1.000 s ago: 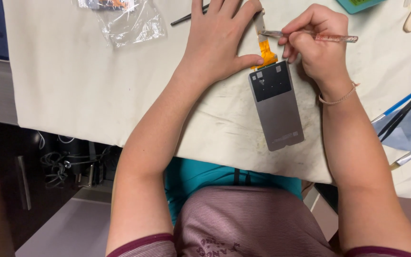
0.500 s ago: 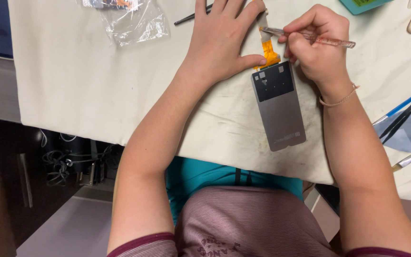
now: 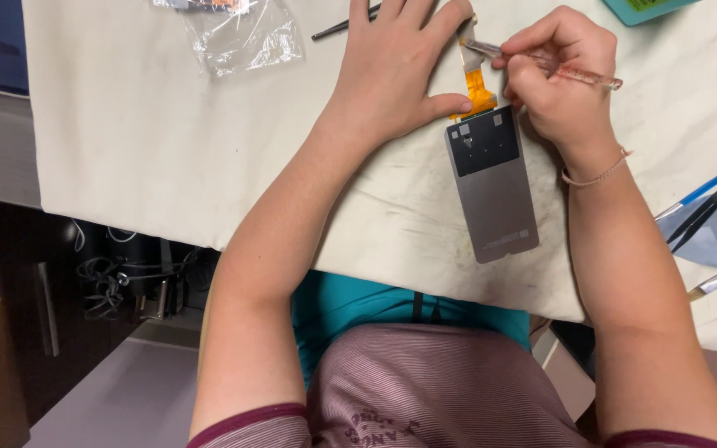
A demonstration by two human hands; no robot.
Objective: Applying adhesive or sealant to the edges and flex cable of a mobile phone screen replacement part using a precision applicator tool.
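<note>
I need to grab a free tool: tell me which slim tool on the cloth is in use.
The clear, glittery-handled tool pinched in the right hand, tip on the orange ribbon cable. The blue and black tools at the right edge lie untouched.

There is a single view, from a camera worn on the person's head. It looks steeply down over the chest and both forearms onto the cloth-covered worktop (image 3: pixel 168 149), close enough that the arms fill much of the frame. The left hand (image 3: pixel 400 70) and right hand (image 3: pixel 562 87) sit near the top edge, fingertips partly cut off. The worktop's near edge runs across the middle, with dark floor and cables below at the left.
</note>
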